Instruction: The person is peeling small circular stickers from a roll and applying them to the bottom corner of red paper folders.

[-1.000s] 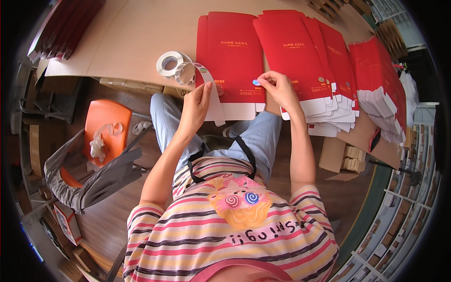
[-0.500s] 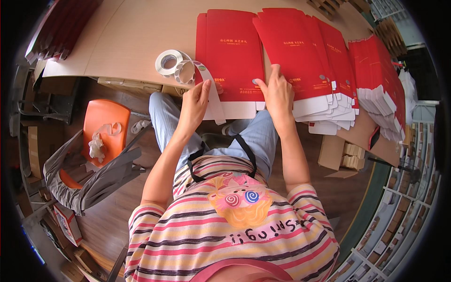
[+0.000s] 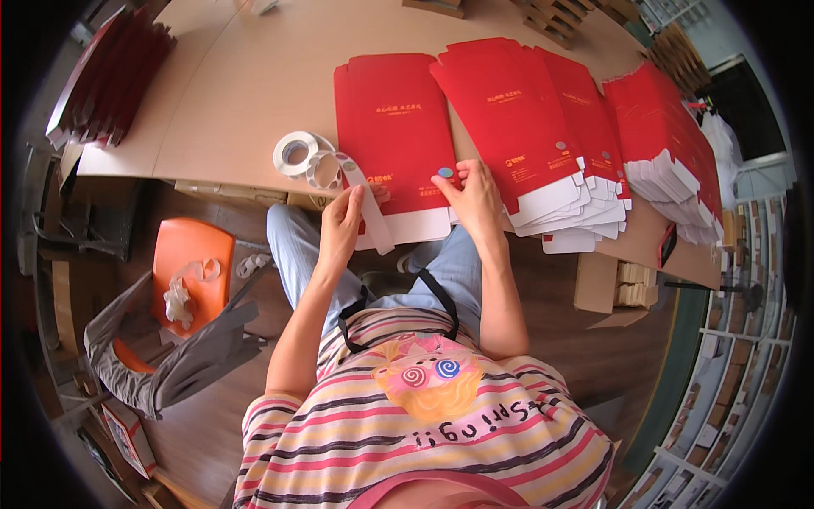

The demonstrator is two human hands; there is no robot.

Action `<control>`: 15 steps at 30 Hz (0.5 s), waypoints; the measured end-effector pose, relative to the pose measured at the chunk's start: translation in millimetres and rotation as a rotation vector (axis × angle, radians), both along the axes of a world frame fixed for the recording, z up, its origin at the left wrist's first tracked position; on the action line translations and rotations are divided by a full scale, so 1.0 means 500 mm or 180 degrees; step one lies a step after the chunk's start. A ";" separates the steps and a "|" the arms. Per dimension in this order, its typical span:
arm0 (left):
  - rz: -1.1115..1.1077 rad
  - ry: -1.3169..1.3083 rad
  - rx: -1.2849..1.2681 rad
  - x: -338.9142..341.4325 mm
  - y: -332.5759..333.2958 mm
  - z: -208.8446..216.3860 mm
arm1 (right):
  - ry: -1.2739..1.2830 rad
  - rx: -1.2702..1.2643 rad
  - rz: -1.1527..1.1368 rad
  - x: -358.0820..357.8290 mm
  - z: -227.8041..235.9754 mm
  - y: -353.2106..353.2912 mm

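A flattened red box (image 3: 394, 127) with a white lower flap lies in front of me at the table edge. A roll of round stickers (image 3: 292, 153) on white backing lies at its left, and the loose sticker strip (image 3: 374, 222) runs from it over the box and past the edge. My left hand (image 3: 341, 227) is closed on this strip, its thumb uppermost; some fingertips are hidden beneath. My right hand (image 3: 475, 202) rests at the box's right edge, thumb and fingers apart, holding nothing visible. Its thumb tip is just beside a shiny round sticker (image 3: 445, 173) on the box.
Fanned flat red boxes (image 3: 500, 110) overlap on the right, several bearing round stickers. Beyond them leans another red stack (image 3: 657, 119). Dark red folded pieces (image 3: 110, 76) stand at the far left. An orange chair (image 3: 193, 263) and an open carton (image 3: 598, 284) are below table level.
The view has tilted, so the table appears lower. My right thumb has come off the sticker's edge, and the forefinger has curled in nearer the thumb. My left hand keeps hold of the strip.
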State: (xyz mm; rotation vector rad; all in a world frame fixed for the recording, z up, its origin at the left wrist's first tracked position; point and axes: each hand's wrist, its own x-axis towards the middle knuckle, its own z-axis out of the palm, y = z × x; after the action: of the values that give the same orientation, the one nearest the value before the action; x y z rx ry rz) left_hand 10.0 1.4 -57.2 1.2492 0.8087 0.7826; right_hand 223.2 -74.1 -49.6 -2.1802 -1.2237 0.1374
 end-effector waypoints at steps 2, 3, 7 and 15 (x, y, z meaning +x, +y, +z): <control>0.0022 -0.0087 0.0073 0.005 -0.004 -0.007 | 0.0025 -0.0044 -0.0107 0.003 -0.006 0.001; 0.0004 0.0248 0.0084 -0.011 0.005 -0.036 | 0.0324 -0.0055 -0.0073 0.001 -0.001 0.005; 0.0220 -0.0101 0.0073 -0.006 -0.006 -0.027 | 0.0306 0.0593 -0.0032 -0.009 -0.022 0.014; 0.0366 -0.0122 -0.0009 -0.038 0.009 0.020 | 0.1770 0.0897 0.0122 0.059 0.043 0.007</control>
State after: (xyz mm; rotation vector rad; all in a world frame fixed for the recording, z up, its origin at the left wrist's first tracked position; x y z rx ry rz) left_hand -8.8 5.9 -47.4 1.1896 0.8558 0.8950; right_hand 252.6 -70.7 -28.3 -1.7132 -0.9008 0.5167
